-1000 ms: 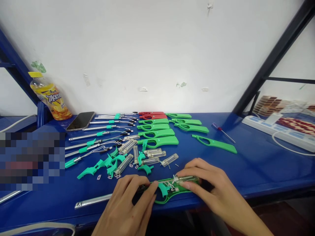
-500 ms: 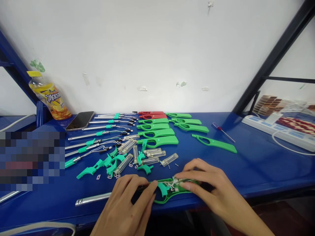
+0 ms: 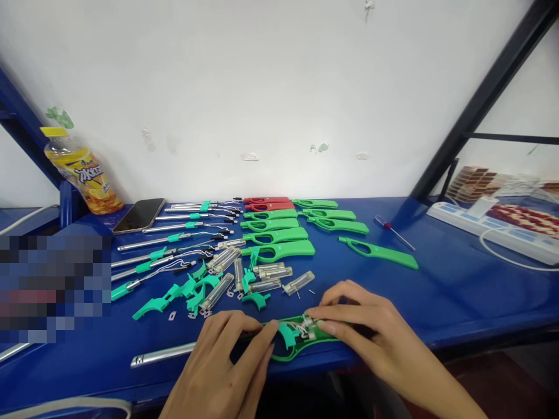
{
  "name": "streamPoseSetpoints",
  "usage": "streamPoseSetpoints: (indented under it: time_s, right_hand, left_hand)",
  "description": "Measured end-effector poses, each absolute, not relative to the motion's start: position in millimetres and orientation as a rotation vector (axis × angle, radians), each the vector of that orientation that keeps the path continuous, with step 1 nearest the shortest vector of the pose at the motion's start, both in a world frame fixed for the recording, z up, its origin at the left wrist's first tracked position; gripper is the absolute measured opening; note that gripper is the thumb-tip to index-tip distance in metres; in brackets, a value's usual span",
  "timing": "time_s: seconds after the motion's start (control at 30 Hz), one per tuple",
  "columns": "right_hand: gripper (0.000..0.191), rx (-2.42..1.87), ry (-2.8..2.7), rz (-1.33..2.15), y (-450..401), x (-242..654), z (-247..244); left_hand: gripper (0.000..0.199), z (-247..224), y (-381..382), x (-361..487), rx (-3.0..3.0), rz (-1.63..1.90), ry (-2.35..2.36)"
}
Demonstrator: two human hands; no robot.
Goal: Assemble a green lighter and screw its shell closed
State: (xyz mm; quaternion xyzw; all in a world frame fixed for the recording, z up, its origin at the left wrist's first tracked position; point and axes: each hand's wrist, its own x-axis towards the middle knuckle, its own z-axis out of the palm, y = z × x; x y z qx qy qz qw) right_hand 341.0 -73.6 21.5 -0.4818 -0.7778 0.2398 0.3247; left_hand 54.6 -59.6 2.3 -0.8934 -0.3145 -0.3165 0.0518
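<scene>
Near the table's front edge lies an opened green lighter shell (image 3: 321, 336), its inside facing up. My left hand (image 3: 225, 358) is closed around the shell's front end, where a long metal tube (image 3: 163, 354) sticks out to the left. A teal trigger (image 3: 287, 336) sits in the shell beside white wires (image 3: 301, 329). With thumb and fingers, my right hand (image 3: 371, 326) pinches a clear fuel tank (image 3: 308, 321) at the shell's handle part; the fingers hide most of it. Behind my hands are loose clear fuel tanks (image 3: 299, 283) and teal triggers (image 3: 257, 299).
Several metal tubes with wires (image 3: 152, 241) lie at the left. Green shell halves (image 3: 384, 254) and red ones (image 3: 271, 206) line the back. A screwdriver (image 3: 395, 233), power strip (image 3: 498, 230), phone (image 3: 138, 215) and drink bottle (image 3: 87, 174) surround them.
The view has shifted slightly. My right hand's fingertips have moved a little to the left with the fuel tank, while my left hand keeps its grip on the shell.
</scene>
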Motion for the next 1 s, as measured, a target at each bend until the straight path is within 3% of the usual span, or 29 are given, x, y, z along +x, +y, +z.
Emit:
streamPoseSetpoints:
  time_s: [1.0]
  right_hand:
    - [0.027, -1.323, -2.059, 0.617, -80.3, 339.9, 24.2]
  left_hand:
    - [0.039, 1.8, -57.5, 55.6, -2.74, -0.983, -0.968]
